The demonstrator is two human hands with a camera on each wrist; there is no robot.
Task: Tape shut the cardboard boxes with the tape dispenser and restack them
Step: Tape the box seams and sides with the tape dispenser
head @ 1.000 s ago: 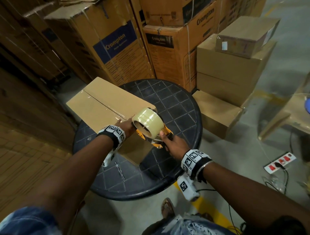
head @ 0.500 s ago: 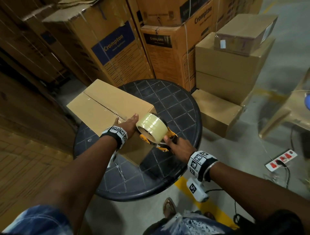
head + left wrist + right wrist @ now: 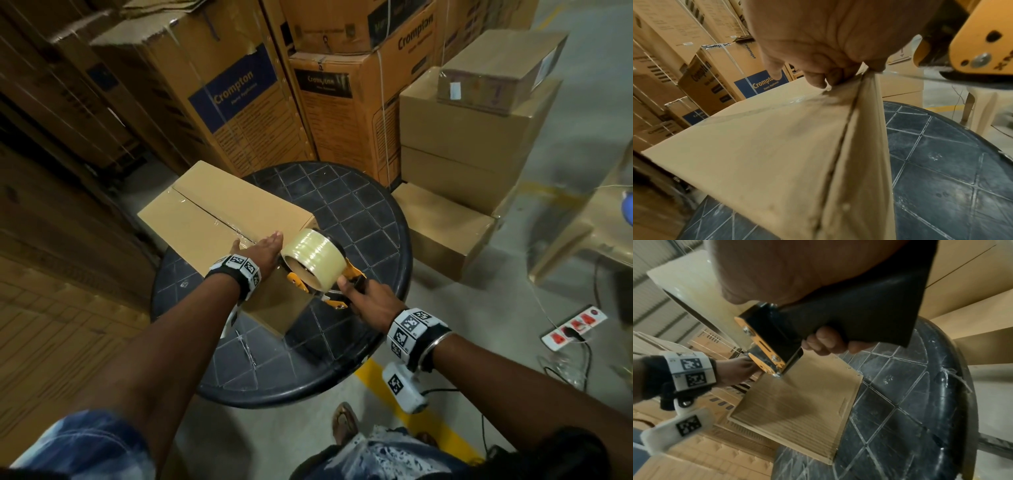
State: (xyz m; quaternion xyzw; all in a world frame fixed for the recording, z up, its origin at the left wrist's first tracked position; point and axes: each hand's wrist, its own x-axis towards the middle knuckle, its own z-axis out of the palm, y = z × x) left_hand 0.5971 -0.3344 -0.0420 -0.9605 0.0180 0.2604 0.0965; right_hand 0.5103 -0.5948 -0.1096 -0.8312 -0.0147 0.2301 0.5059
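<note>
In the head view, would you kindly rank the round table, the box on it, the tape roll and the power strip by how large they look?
1. Round table
2. Box
3. Tape roll
4. Power strip

The roll and strip look close; the roll sits nearer the camera, so that order is unsure.

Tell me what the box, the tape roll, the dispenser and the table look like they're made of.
Box: matte brown corrugated cardboard, going by the fluted edge seen from the left wrist.
Tape roll: glossy, translucent yellowish plastic film; its core looks like cardboard.
Dispenser: orange painted frame with screws, probably metal; smooth black handle, likely plastic.
Table: dark, with a moulded grid top and rounded rim, probably plastic, dusty and scuffed.
</note>
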